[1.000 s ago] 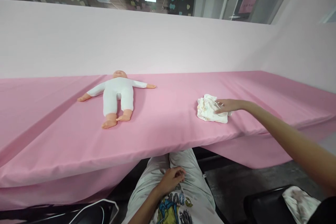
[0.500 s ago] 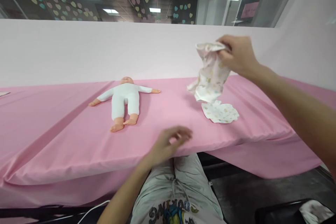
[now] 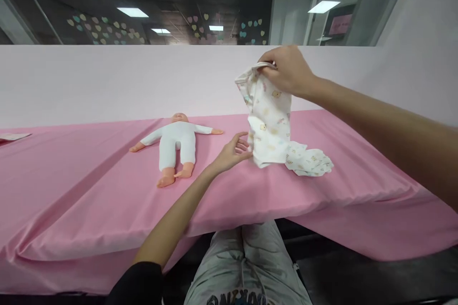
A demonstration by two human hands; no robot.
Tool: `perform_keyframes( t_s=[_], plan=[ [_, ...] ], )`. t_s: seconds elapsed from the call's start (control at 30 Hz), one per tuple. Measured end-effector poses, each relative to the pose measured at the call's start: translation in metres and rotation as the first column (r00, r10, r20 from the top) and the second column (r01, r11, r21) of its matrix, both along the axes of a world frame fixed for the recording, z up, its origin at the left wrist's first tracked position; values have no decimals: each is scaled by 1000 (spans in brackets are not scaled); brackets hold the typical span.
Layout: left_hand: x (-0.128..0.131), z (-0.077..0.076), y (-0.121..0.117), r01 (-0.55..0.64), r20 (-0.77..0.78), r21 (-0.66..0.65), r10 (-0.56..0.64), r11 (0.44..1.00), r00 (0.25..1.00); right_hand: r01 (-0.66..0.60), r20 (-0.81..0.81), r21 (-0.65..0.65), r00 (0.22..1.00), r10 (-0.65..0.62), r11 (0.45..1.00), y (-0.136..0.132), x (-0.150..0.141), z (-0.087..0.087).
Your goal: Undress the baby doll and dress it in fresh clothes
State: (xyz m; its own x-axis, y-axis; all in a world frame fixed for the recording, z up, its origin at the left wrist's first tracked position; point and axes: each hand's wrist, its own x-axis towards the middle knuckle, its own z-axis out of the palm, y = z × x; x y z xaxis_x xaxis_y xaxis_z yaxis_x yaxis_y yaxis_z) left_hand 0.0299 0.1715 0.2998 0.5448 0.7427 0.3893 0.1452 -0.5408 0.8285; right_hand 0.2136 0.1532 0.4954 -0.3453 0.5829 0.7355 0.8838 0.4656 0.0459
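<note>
My right hand (image 3: 286, 69) is closed on the top edge of a small white baby shirt (image 3: 270, 119) with a pastel print, which hangs down over the table. Fingers apart, my left hand (image 3: 234, 152) is at the shirt's lower left edge; I cannot tell whether it touches the cloth. A second printed baby garment (image 3: 311, 161) lies crumpled on the pink cloth, partly behind the hanging one. Left of my hands a baby doll (image 3: 177, 143) in a white bodysuit lies on its back, arms spread and feet toward me.
A pink cloth (image 3: 107, 200) covers the table, with its front edge hanging near my legs. Behind it stands a white wall (image 3: 107, 83) with a window above. A flat pale item (image 3: 14, 137) lies at the far left.
My right hand has moved left with the shirt, which now hangs lower and straighter. My left hand has risen from the table's front edge to beside the shirt.
</note>
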Motion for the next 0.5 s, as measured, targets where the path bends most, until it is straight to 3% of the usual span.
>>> perform_keyframes(
  t_s=[0.03, 0.1, 0.17, 0.2, 0.3, 0.37, 0.43, 0.5],
  plan=[
    [7, 1, 2, 85, 20, -85, -84, 993, 996, 44, -6, 25, 999, -44, 999, 1, -2, -2],
    [19, 5, 3, 295, 114, -251, -275, 922, 955, 127, -31, 66, 992, -126, 990, 2, -5, -3],
    [29, 12, 2, 412, 218, -339, -355, 846, 909, 179, -67, 66, 982, -175, 982, 2, -5, -2],
    [33, 14, 0, 399, 235, -353, -333, 846, 913, 193, -83, 55, 979, -188, 980, 3, -4, -1],
    [39, 15, -5, 213, 186, -338, -157, 917, 970, 173, -129, 27, 977, -168, 985, 5, 1, 2],
    [37, 11, -5, 156, 158, -342, -107, 927, 982, 173, -156, 8, 973, -170, 985, 6, 6, 4],
    [31, 8, 4, 142, 142, -337, -99, 931, 985, 201, -157, -11, 967, -200, 980, 4, 10, 5],
    [20, 9, 23, 42, 88, -275, -19, 961, 996, 256, -98, 5, 962, -255, 967, 1, 12, 2]
  ],
)
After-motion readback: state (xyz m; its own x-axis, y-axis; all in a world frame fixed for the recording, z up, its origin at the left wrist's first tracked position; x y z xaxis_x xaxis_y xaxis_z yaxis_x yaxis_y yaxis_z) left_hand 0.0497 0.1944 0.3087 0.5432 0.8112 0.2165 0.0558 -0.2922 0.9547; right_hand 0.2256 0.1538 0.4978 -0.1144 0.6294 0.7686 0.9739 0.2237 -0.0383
